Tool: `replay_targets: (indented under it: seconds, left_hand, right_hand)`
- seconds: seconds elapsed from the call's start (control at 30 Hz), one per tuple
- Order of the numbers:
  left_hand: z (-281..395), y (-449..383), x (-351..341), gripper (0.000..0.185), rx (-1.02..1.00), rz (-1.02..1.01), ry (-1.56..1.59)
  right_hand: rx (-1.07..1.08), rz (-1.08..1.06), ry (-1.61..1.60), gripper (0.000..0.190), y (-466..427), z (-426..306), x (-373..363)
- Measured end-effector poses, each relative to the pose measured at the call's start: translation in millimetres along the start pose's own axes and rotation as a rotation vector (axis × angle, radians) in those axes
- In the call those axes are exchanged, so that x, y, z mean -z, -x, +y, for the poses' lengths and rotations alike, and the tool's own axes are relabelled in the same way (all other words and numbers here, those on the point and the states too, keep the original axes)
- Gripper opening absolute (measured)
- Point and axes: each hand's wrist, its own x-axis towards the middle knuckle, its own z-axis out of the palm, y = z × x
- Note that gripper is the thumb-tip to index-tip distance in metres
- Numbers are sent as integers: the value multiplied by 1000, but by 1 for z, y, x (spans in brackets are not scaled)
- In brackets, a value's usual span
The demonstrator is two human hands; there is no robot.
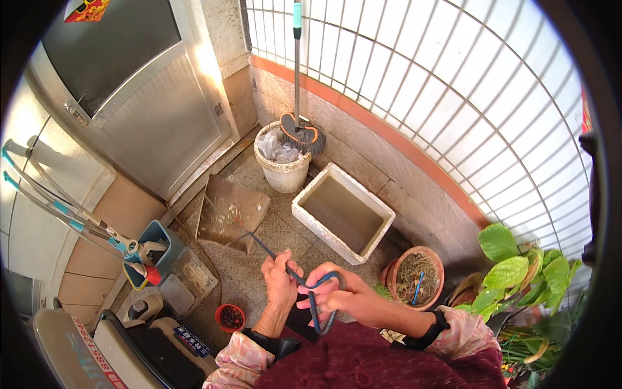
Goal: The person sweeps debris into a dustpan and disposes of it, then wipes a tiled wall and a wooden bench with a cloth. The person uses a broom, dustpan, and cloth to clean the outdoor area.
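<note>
A metal dustpan [218,204] with bits of debris on it lies low over the tiled floor ahead of me. From it a long thin handle [262,243] runs up towards my body and ends in a bent loop partly wrapped in blue. My left hand [281,282] grips the handle just below the loop. On the loop itself is my right hand [337,291], its fingers curled round the bend. Whether the pan touches the floor I cannot tell.
A white foam box [352,255] of murky water stands beyond my hands. Behind it are a bucket [286,177] with plastic bags and a mop [297,78]. Potted plants [420,253] stand right; a small red pot [230,317], bins [165,238] and a scooter [146,350] left.
</note>
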Motion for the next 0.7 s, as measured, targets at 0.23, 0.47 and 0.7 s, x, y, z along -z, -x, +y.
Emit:
replay_targets:
  seconds: [0.23,0.47,0.7]
  left_hand:
    - [53,-89,-78,20,-5,-73,-81]
    - [27,-184,-122,21,-64,-102,-304]
    - [-38,-253,-127,18,-69,-51,-691]
  right_hand:
    - [100,58,-60,32,-54,-80,27]
    - [235,130,-515,41,-102,-77,101]
    - [183,363,-910,40,-132,-22,178]
